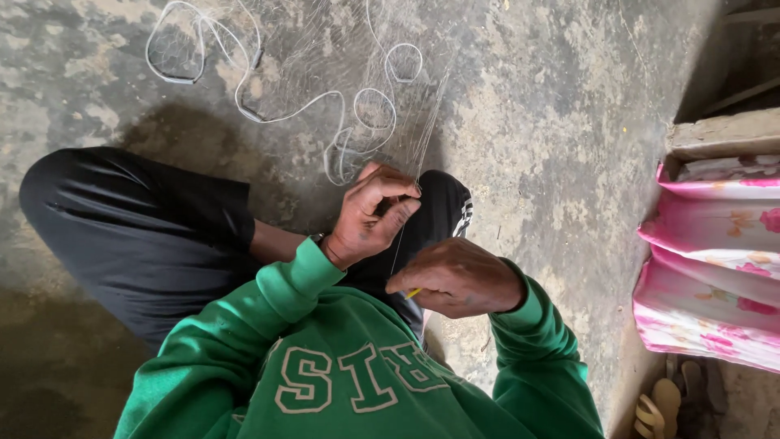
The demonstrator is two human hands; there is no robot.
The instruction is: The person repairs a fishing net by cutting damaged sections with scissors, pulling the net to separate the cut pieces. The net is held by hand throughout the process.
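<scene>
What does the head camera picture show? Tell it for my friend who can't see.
Seen from above, a person in a green sweatshirt sits on a concrete floor, the left hand pinching fine net threads while the right hand holds a small yellow tool. White cord loops ahead; pink flowered cloth lies right.

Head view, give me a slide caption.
Left hand pinches fine translucent net threads; right hand holds thin yellow tool.

Green sweatshirt (pixel 357 374), black trousers (pixel 138 228), pink flowered cloth (pixel 715 260), white net (pixel 325 89).
</scene>
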